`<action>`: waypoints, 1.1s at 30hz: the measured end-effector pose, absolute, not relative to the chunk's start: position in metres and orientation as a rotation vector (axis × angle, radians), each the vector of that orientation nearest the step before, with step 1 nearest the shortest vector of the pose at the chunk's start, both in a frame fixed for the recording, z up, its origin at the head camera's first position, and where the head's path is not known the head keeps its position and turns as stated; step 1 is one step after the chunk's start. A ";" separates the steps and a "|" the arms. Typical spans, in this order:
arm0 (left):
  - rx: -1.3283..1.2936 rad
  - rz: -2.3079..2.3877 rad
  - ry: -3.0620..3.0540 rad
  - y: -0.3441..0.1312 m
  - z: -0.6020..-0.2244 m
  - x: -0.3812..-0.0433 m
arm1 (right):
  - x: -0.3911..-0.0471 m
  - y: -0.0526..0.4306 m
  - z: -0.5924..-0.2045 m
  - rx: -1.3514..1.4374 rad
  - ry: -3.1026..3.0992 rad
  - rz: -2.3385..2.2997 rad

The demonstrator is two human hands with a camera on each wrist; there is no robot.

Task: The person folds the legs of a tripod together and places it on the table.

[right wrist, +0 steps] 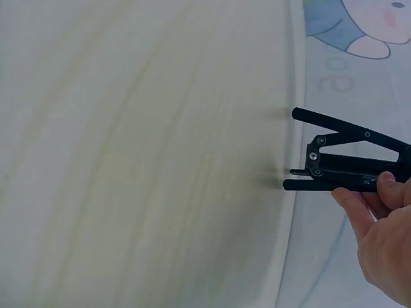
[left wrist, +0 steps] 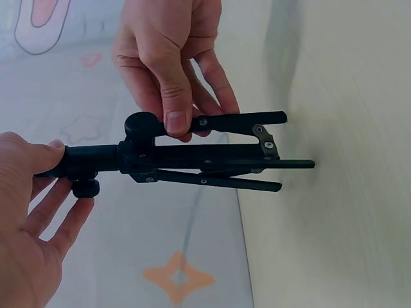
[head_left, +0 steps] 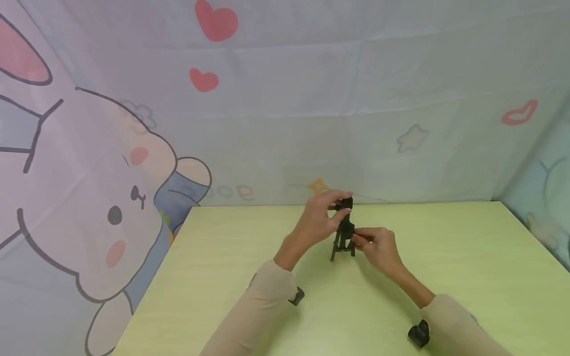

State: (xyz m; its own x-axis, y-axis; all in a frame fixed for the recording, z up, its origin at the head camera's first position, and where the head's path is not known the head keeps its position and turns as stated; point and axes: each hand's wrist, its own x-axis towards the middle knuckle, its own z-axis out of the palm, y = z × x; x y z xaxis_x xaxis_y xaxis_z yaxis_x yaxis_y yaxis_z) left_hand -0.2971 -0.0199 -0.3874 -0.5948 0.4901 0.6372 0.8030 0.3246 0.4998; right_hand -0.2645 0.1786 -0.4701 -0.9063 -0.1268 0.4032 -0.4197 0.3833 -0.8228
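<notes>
A small black tripod stands upright between my two hands, its legs partly spread and their tips close over the table. My left hand grips the top of the tripod, thumb on one side and fingers on the other. Lower down, my right hand pinches one leg. In the left wrist view, a round knob sits just below the left fingers, and metal hinge links join the legs to the centre column. The right wrist view shows the right thumb and fingers on the leg near the hub.
The pale yellow-green table runs back to a cloth backdrop printed with hearts, stars and a large rabbit. Cloth also hangs along the right side. Black devices sit at the left cuff and right cuff.
</notes>
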 end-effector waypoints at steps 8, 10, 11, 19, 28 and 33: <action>-1.155 -1.120 -2.229 -0.021 -0.386 -0.295 | -0.267 0.184 -0.467 0.557 -2.412 1.445; -1.155 -1.133 -2.220 -0.022 -0.388 -0.295 | -0.268 0.185 -0.467 0.582 -2.434 1.430; -1.155 -1.143 -2.216 -0.022 -0.389 -0.295 | -0.268 0.186 -0.467 0.594 -2.443 1.423; -1.153 -1.207 -2.167 -0.023 -0.392 -0.295 | -0.270 0.190 -0.467 0.641 -2.464 1.390; -1.158 -1.321 -2.125 -0.025 -0.403 -0.295 | -0.271 0.190 -0.469 0.620 -2.488 1.333; -1.088 -1.417 -2.086 -0.029 -0.414 -0.291 | -0.273 0.191 -0.469 0.621 -2.511 1.285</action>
